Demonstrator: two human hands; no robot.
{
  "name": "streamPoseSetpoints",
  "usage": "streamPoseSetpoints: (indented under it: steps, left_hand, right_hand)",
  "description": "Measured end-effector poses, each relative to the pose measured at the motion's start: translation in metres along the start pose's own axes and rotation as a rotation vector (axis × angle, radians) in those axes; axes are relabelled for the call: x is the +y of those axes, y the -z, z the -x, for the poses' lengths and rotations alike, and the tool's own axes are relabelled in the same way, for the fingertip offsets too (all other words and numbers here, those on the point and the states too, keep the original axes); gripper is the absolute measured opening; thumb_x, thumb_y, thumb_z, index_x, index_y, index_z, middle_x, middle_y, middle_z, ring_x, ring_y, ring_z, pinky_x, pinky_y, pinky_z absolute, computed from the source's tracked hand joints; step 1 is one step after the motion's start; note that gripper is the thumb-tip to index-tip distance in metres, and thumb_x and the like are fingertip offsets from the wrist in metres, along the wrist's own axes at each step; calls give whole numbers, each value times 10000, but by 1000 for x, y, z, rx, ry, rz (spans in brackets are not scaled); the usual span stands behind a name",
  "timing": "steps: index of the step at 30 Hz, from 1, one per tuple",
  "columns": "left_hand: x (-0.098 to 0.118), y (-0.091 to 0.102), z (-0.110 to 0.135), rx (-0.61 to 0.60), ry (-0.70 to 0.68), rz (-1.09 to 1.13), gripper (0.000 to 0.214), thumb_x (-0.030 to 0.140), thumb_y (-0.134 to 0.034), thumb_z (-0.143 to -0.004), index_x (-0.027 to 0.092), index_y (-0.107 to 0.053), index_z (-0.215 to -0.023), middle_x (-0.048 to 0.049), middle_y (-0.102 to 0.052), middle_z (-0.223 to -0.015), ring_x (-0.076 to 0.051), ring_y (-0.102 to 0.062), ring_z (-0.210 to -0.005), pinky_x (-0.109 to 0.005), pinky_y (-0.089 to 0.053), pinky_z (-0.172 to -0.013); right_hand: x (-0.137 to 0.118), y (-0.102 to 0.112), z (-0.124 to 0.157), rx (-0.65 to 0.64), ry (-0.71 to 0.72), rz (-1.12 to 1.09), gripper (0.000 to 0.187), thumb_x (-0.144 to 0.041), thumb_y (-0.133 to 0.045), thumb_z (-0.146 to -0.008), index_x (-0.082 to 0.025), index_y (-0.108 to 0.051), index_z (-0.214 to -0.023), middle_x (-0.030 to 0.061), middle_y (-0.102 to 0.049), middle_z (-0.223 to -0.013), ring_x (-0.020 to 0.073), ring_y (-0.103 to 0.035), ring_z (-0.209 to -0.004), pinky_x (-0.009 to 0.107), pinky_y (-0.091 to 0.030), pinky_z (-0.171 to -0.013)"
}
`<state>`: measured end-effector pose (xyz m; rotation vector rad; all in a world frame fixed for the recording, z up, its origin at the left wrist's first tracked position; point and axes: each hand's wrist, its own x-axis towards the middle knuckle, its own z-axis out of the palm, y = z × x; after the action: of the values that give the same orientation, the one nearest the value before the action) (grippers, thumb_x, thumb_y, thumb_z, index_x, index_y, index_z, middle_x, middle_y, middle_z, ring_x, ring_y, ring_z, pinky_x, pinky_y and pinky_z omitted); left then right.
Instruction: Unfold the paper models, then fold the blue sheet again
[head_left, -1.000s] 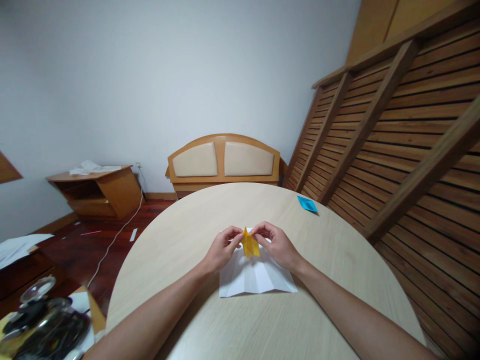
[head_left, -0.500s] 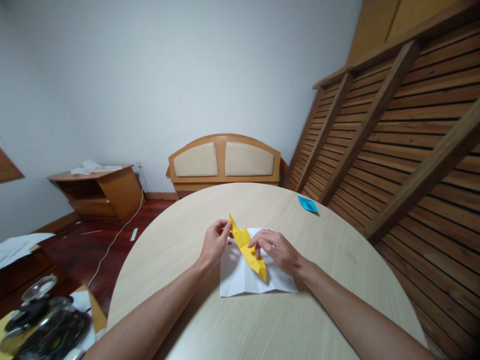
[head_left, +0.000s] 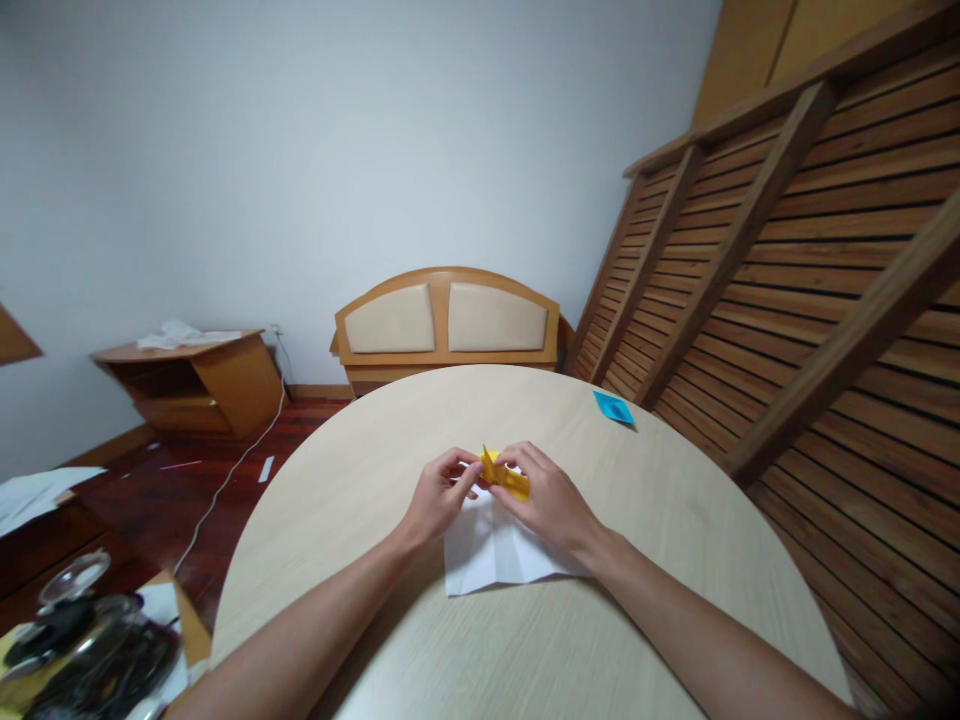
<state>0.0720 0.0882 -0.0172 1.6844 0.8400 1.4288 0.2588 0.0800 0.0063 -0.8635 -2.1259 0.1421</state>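
Note:
A folded piece of yellow paper point(head_left: 513, 483) is held up between both hands over the table, with one pointed corner standing upright. My left hand point(head_left: 444, 490) pinches its left side between thumb and fingers. From the right, my right hand point(head_left: 546, 498) is closed on it, thumb below and fingers above, covering part of the folds. Beneath the hands lies a creased white sheet of paper point(head_left: 491, 555), its far part hidden by the hands and the yellow paper.
The round pale wooden table point(head_left: 360, 620) fills the foreground. A folded blue paper point(head_left: 613, 407) lies near its far right edge. Slatted wooden panels point(head_left: 750, 330) lean at the right. Left of the table, a tray with cables and clear plastic items point(head_left: 97, 650) stands low.
The yellow paper was stretched out diagonally over the white sheet. Now it is gathered smaller and turned, and my hands have come closer together around it.

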Motion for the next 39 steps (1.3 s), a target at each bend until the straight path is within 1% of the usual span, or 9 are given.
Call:
streamPoseSetpoints:
  steps: [3, 6, 11, 14, 17, 20, 25, 33, 39]
  left_hand:
    - [0, 1, 0, 13, -6, 14, 420, 550, -654, -839, 133, -630, -884, -63, -699, -768, -157, -686, -693, -235, -540, -581]
    - [0, 1, 0, 26, -14, 14, 434, 568, -634, -846, 137, -607, -884, -54, -686, -750, -146, -668, -653, -225, -516, -548]
    - [-1, 1, 1, 5, -55, -28, 402, 545, -585, -888, 143, -586, -898, -50, -668, -766, -121, -621, -616, -214, -473, -534]
    - [0, 0, 3, -11, -79, -87, 347, 492, -551, -919, 146, -581, -908, -50, -659, -799, -109, -597, -612, -219, -469, -556]
    - [2, -1, 6, -44, -143, -228, 286, 415, -611, -892, 162, -586, -1021, -76, -665, -977, -130, -625, -732, -240, -501, -629]
    - [2, -2, 8, -51, -266, -409, 364, 350, -683, -845, 195, -564, -1153, -89, -635, -1133, -167, -627, -897, -280, -528, -742]
    - [0, -1, 8, 26, -421, -509, 129, 209, -531, -925, 195, -608, -1028, -81, -654, -1074, -174, -621, -1011, -306, -525, -862]
    - [0, 3, 4, 106, -248, -386, 106, 256, -579, -898, 196, -633, -967, -43, -696, -948, -144, -671, -820, -222, -527, -649]
    - [3, 2, -2, 233, -80, -57, 434, 379, -720, -798, 190, -518, -1132, -24, -665, -852, -150, -654, -783, -214, -507, -604]
  right_hand:
    - [5, 1, -1, 7, 5, -113, 186, -218, -660, -868, -224, -620, -1049, 56, -607, -1094, 201, -585, -1066, 365, -483, -935]
    - [10, 3, -1, -36, -14, -216, 168, -229, -634, -888, -226, -634, -1056, 63, -607, -1130, 190, -595, -1066, 315, -523, -842]
    - [14, 4, -4, 4, -1, -181, 125, -190, -533, -934, -197, -655, -965, 47, -664, -969, 175, -628, -927, 341, -497, -852]
    - [13, 3, -4, 35, -47, -168, 147, -214, -526, -939, -198, -671, -960, 39, -681, -920, 170, -640, -865, 314, -503, -773]
    - [11, 2, -4, 78, -130, -203, 159, -253, -536, -931, -204, -681, -970, 38, -702, -919, 163, -655, -814, 280, -503, -676]
    - [10, 2, -4, 120, -188, -277, 149, -288, -563, -908, -195, -649, -988, 45, -707, -921, 161, -668, -769, 273, -510, -638]
    - [11, 0, -3, 105, -168, -357, 132, -313, -585, -889, -195, -612, -941, 39, -690, -894, 164, -666, -775, 271, -518, -643]
    - [11, -1, -3, -29, -212, -382, 265, -352, -509, -950, -203, -663, -1106, 69, -695, -1076, 188, -652, -933, 303, -518, -757]
    - [13, -3, -2, -79, -210, -483, 264, -333, -568, -913, -187, -668, -1110, 70, -698, -1044, 166, -644, -849, 291, -526, -756]
